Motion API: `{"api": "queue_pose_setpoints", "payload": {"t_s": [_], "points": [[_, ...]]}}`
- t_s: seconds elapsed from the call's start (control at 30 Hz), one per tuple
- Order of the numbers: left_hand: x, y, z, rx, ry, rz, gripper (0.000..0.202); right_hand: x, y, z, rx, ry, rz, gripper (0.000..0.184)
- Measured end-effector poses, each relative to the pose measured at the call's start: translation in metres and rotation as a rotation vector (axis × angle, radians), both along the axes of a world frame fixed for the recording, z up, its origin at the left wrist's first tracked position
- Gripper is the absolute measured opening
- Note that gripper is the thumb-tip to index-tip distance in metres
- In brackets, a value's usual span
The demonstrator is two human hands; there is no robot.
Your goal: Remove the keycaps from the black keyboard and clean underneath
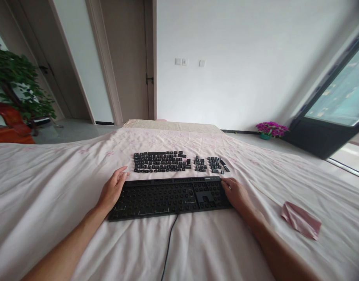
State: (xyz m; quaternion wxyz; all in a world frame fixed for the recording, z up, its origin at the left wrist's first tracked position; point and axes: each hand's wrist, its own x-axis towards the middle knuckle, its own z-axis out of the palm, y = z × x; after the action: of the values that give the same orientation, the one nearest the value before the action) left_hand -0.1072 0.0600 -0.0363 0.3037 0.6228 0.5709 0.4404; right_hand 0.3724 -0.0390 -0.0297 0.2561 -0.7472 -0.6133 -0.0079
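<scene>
A black keyboard base [164, 197] with its keycaps off lies flat on the pale pink cloth, its bare switches showing. My left hand [114, 187] rests along its left end, fingers stretched out beyond the upper left corner. At the upper right corner, my right hand [233, 190] holds the keyboard's edge, the thumb and fingers closed over it. Just beyond the base, the loose black keycaps [161, 162] are laid out in rows. Smaller groups of keycaps [200, 164] sit to their right. A dark cable [169, 244] runs from the keyboard's near edge toward me.
The wrinkled floral cloth [88, 168] covers the surface. A folded pink cloth [301, 219] lies at the right. Purple flowers [271, 128] in a green pot stand on the floor by the wall. A leafy plant [18, 82] and a reddish wooden chair [12, 121] are at the left.
</scene>
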Motion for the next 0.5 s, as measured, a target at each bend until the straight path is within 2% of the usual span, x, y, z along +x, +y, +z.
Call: {"api": "queue_pose_setpoints", "payload": {"t_s": [0.07,0.23,0.5], "points": [[0.0,-0.001,0.002,-0.008,-0.029,-0.042,0.061,-0.001,-0.001,0.0,0.014,0.02,0.0,0.039],[0.0,-0.005,0.012,-0.038,-0.171,-0.261,0.068,-0.003,-0.001,0.001,0.034,0.071,0.011,0.037],[-0.012,0.005,0.003,-0.043,-0.242,-0.297,0.072,-0.005,-0.002,0.002,0.035,0.121,0.097,0.036]]}}
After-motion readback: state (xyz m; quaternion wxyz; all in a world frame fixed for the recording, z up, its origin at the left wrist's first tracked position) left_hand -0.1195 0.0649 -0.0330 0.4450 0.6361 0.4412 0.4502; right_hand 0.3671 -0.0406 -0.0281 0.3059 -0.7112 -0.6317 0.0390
